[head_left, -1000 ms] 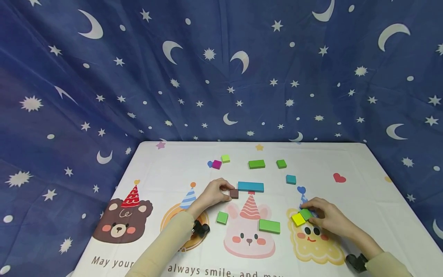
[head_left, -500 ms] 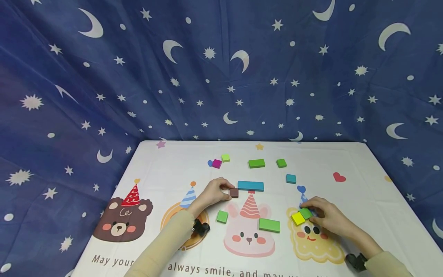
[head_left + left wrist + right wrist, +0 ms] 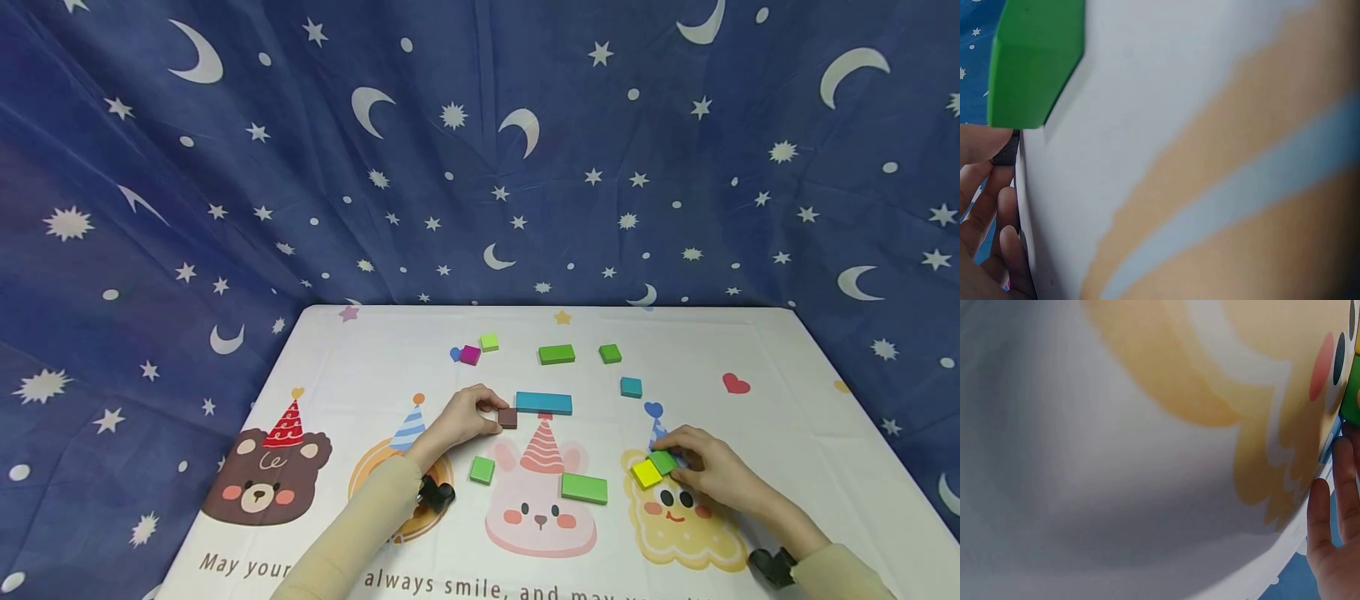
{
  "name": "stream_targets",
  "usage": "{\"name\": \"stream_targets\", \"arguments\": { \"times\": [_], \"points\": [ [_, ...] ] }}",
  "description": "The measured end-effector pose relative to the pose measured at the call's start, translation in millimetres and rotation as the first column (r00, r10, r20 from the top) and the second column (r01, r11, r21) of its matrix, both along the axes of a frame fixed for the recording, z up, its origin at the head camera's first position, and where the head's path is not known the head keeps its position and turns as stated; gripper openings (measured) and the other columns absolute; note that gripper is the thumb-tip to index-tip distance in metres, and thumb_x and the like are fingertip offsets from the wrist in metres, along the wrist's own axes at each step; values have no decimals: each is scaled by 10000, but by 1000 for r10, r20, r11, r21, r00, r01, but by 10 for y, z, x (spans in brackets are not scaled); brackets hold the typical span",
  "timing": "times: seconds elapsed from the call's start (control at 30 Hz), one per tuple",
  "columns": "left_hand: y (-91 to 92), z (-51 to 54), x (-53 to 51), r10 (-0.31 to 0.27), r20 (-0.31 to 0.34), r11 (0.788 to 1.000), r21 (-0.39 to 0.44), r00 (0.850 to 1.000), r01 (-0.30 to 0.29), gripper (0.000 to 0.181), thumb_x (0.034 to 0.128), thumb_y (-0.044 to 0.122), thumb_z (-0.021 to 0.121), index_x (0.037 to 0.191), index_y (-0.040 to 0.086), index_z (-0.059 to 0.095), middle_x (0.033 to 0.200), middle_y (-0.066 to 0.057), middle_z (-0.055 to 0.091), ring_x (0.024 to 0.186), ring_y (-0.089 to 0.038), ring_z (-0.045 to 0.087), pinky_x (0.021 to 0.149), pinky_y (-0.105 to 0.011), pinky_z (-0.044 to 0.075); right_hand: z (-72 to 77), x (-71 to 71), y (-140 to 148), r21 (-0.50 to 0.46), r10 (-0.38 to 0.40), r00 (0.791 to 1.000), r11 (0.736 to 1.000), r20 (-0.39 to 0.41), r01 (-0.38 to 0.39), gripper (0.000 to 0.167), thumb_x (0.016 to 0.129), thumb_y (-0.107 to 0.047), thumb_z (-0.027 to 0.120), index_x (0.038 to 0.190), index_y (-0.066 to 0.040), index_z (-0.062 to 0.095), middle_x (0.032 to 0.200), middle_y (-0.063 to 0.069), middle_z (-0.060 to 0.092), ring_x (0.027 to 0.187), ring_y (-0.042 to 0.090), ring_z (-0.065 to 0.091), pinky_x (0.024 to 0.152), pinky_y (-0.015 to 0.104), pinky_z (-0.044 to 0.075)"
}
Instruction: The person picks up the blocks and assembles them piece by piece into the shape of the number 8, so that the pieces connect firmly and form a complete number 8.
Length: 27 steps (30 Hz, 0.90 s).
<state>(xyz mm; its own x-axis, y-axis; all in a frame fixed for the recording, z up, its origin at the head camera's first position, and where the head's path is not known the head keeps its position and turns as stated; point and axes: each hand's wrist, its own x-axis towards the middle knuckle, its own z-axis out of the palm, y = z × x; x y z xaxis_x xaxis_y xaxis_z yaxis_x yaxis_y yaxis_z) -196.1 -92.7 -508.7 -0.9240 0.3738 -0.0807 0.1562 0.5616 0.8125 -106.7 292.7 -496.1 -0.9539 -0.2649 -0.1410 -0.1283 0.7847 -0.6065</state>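
Note:
In the head view my left hand point(image 3: 465, 417) pinches a small brown block point(image 3: 507, 418) between thumb and fingers, just below the left end of a long blue block point(image 3: 543, 403). The left wrist view shows the same hand point(image 3: 988, 212) with the block point(image 3: 1005, 154) dark in its grip. My right hand point(image 3: 712, 468) holds a small green block point(image 3: 663, 462) whose side meets a yellow block point(image 3: 646, 475). At the right wrist view's edge, part of that hand point(image 3: 1338, 531) and the green block point(image 3: 1352, 397) show; the thumb is mostly cut off.
Between the hands lie a small green block point(image 3: 482, 470) and a long green block point(image 3: 584, 489). Farther back are a magenta block point(image 3: 469, 356), a lime block point(image 3: 489, 342), two darker green blocks point(image 3: 557, 355) and a small blue block point(image 3: 631, 387). A starry curtain point(image 3: 480, 167) stands behind the table.

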Motion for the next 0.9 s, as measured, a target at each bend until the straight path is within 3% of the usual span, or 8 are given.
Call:
{"name": "stream_targets", "arguments": {
  "times": [0.57,0.9],
  "points": [
    [0,26,2,-5,19,1000,4,1000,5,289,717,27,783,987,116,733,964,-37,625,859,-152,506,775,-242,430,42,-21,-7,-9,-35,999,999,-12,35,387,812,1,696,1162,-155,642,1142,29,617,1004,192,579,885,368,540],
    [1,25,4,-1,25,1000,-6,1000,1,295,725,37,781,1002,124,731,981,-34,631,867,-150,503,792,-253,425,98,-90,-32,-23,-34,994,999,-100,32,381,798,3,711,1155,-115,650,1097,37,624,931,173,575,846,374,550]
  ]
}}
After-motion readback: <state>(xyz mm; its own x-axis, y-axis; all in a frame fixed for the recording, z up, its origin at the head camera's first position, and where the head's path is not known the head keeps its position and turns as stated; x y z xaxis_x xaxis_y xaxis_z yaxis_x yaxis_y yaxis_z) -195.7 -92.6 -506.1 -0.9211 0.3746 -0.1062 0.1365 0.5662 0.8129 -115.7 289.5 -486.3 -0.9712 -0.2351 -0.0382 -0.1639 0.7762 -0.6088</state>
